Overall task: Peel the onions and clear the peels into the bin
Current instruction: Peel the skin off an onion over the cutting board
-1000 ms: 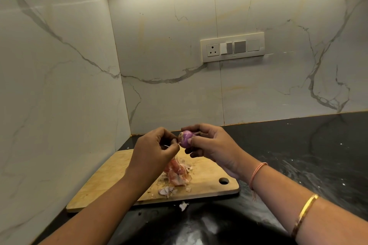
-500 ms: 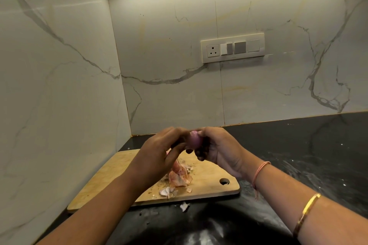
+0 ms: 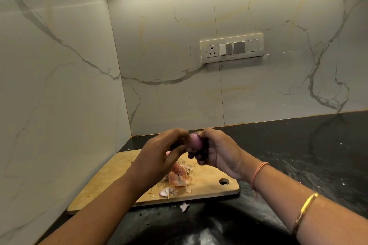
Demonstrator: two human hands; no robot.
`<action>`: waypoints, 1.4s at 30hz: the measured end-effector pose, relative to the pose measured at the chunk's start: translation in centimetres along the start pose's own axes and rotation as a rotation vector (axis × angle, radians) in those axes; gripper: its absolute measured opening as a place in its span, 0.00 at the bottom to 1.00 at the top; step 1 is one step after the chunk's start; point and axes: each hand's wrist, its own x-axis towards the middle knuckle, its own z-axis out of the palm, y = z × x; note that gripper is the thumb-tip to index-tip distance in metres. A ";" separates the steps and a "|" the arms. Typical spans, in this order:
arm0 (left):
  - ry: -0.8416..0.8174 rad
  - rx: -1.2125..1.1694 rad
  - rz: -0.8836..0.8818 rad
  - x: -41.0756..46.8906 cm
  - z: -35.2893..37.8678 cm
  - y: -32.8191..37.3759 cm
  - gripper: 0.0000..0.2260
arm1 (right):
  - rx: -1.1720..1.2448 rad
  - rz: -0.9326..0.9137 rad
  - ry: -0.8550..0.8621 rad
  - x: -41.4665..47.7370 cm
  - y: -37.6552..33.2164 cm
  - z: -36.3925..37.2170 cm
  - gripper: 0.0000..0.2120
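White marble walls (image 3: 169,85) meet in a corner behind one black surface (image 3: 298,155). One wooden cutting board (image 3: 111,181) lies near left. Above it, the right hand (image 3: 219,151) grips one purple onion (image 3: 196,142) and the left hand (image 3: 159,155) pinches its left end, so fingers hide most of it. One heap of peels (image 3: 179,177) lies on the board, and one scrap (image 3: 184,206) lies on the surface beside its near edge.
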 end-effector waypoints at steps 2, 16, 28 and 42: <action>0.002 -0.008 0.000 0.0 0.0 -0.1 0.14 | 0.004 0.008 0.001 0.1 0.0 0.0 0.15; 0.010 -0.008 -0.030 -0.2 0.0 0.0 0.15 | 0.013 0.031 0.008 0.1 0.0 -0.1 0.15; 0.133 -0.244 -0.281 -0.1 0.4 -0.7 0.10 | -0.003 -0.124 0.049 0.2 0.3 -0.3 0.09; 0.218 -0.471 -0.481 0.4 0.4 -0.3 0.08 | -0.131 -0.179 0.069 0.1 0.4 -0.4 0.12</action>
